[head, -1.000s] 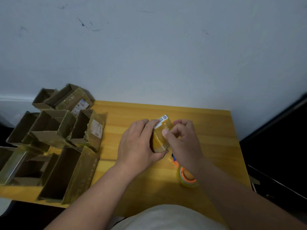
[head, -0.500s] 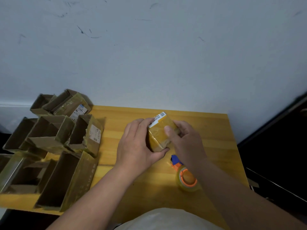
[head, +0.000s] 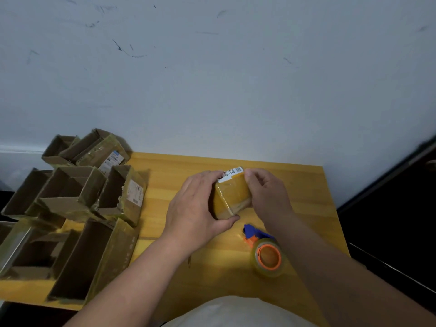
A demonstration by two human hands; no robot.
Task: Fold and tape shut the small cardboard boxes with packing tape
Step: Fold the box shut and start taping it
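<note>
A small cardboard box (head: 232,197), wrapped in glossy tape with a white label at its far edge, sits between both hands above the middle of the wooden table (head: 304,185). My left hand (head: 193,204) grips its left side, thumb under the near corner. My right hand (head: 266,192) holds its right side, fingers curled over the far top edge. A tape dispenser (head: 265,252) with an orange core, a clear roll and a blue handle lies on the table just below the box, partly under my right forearm.
Several open, empty cardboard boxes (head: 77,204) are crowded on the table's left part, some overhanging its edge. A white wall rises behind the table. A dark cabinet (head: 396,220) stands to the right.
The box has been turned and lifted a little between my hands; my right fingers moved from its top face to its far right edge. The camera tilted upward.
</note>
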